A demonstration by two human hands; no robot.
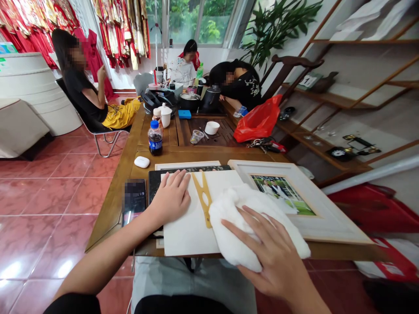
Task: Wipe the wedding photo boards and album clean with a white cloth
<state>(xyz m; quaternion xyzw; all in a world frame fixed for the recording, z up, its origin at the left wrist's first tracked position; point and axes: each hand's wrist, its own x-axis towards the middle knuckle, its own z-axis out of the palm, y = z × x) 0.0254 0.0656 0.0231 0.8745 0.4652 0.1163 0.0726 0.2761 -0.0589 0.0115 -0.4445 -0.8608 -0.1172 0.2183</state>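
Note:
My left hand lies flat with fingers stretched out on the upper left of a white sheet. A flat, gold-coloured forked piece with an oval cut-out rests on the sheet, right of that hand. My right hand grips a soft white cotton-like wad from above, fingers over its top and thumb along its near side. The wad covers the sheet's right part and overlaps a framed photo of two people. Under the sheet lies a dark board with a pale frame edge.
On the wooden table stand a cola bottle, a white earbud case, a phone, a white cup and a red plastic bag. Three people sit around the far end. Shelves stand right.

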